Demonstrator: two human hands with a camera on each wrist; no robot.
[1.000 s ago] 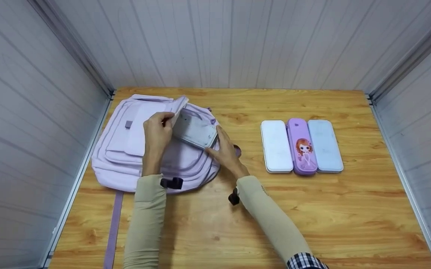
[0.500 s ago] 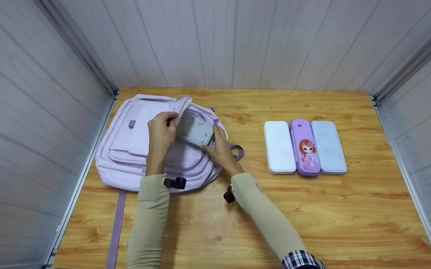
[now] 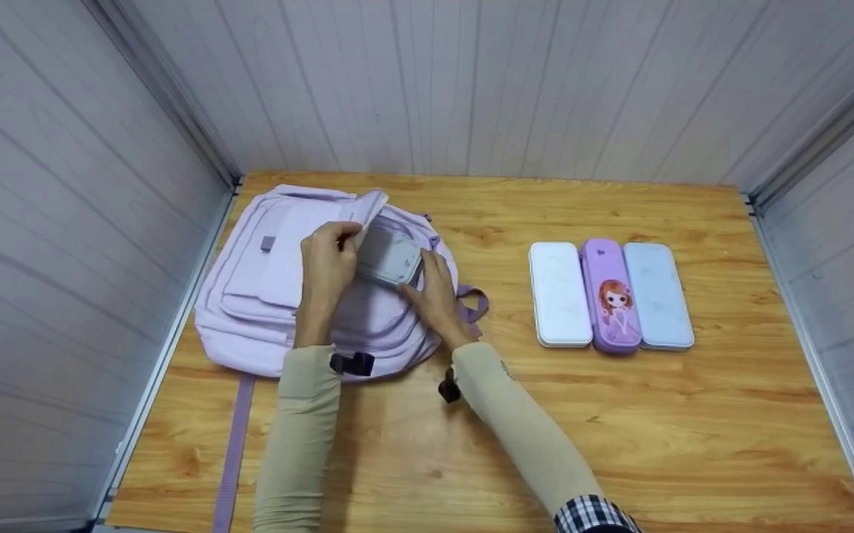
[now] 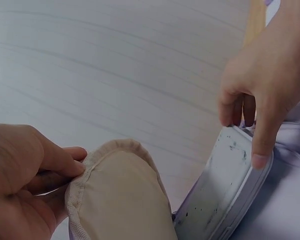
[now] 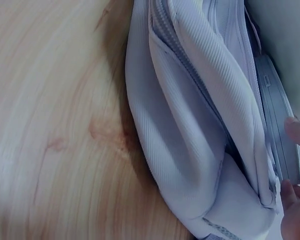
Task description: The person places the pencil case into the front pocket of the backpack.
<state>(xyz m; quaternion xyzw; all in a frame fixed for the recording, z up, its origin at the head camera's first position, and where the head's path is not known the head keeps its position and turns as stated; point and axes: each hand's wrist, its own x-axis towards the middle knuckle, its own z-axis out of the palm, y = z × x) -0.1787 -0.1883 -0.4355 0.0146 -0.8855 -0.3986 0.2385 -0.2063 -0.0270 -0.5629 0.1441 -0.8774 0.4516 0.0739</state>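
A lilac backpack [image 3: 260,274] lies on the wooden table at the left. My left hand [image 3: 327,259] pinches the edge of its raised pocket flap [image 4: 122,195], whose beige lining shows in the left wrist view. At the pocket's opening, my right hand [image 3: 438,296] grips the near end of a pale grey-blue pencil case [image 3: 390,257], thumb on one side and fingers on the other. Dark specks mark the face of this pencil case [image 4: 215,180]. Its far end is hidden behind the flap and inside the pocket.
On the right of the table [image 3: 471,444] lie a white pencil case [image 3: 562,295], a purple one [image 3: 604,263] with a cartoon girl, and a light blue one [image 3: 658,296], side by side. A purple strap [image 3: 233,459] trails toward the front edge. Panel walls [image 3: 434,89] enclose the table.
The pencil case has slid further left under the flap, with my right hand following it. My left hand still holds the flap up. The head view has shifted slightly.
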